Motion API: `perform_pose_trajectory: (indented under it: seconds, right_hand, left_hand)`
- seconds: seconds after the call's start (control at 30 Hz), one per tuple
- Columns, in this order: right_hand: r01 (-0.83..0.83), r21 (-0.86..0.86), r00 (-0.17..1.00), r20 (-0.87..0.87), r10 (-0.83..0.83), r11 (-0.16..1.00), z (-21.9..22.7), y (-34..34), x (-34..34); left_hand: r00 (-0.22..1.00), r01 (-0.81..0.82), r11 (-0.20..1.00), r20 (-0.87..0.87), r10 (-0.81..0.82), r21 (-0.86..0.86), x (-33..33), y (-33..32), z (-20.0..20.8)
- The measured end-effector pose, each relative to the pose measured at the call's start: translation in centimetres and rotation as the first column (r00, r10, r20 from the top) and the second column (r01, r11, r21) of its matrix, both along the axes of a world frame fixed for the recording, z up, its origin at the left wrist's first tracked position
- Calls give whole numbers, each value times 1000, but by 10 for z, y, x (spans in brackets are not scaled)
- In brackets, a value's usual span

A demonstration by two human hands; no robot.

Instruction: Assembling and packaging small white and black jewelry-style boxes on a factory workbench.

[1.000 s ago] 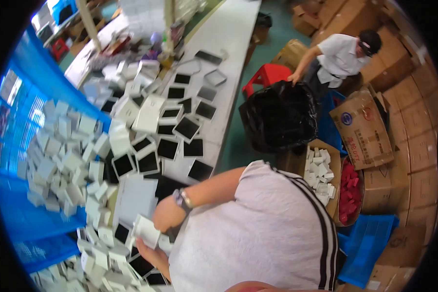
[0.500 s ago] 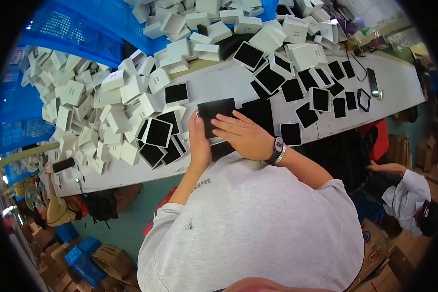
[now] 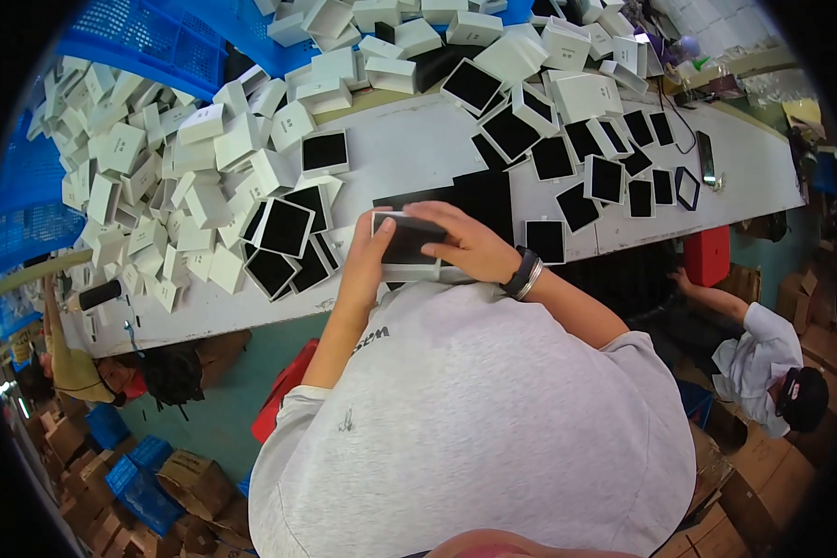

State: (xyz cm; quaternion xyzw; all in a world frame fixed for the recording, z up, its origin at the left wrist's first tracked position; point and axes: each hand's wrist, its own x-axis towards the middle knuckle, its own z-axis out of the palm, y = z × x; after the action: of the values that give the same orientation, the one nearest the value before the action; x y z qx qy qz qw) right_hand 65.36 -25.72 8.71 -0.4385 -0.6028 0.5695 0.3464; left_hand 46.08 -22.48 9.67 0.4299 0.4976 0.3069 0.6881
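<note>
Close to my body, a small white-rimmed box with a black face inside (image 3: 407, 244) is held between both hands. My left hand (image 3: 365, 256) grips its left side, with the thumb over the rim. Across its far edge and right side curve the fingers of my right hand (image 3: 474, 247), which wears a dark band and a bracelet at the wrist. Just beyond lie flat black sheets (image 3: 485, 200) on the white table (image 3: 391, 163). Open boxes with black insides, such as one black-lined box (image 3: 285, 228), lie stacked to the left.
A big heap of white boxes (image 3: 126, 149) covers the left and far side, by blue crates (image 3: 144, 51). More black-lined boxes (image 3: 581, 205) and a phone (image 3: 706, 158) are at right. One person sits at right (image 3: 763, 358), another at far left (image 3: 76, 367).
The box has come nearer my body, and its white rim now shows. My right hand, earlier flat on the black surface, now curls around the box. The whole view has shifted slightly.
</note>
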Motion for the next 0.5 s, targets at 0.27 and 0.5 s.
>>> perform_pose_trajectory:
  seconds: [0.27, 0.5]
  right_hand:
    - [269, -117, 904, -313, -292, 956, -13, -4, -8]
    - [283, -292, 878, -305, -369, 914, -23, 1, -8]
  left_hand:
    - [976, -207, 965, 104, 192, 163, 8, -11, -17]
    - [994, -113, 970, 28, 110, 216, 19, -19, -19]
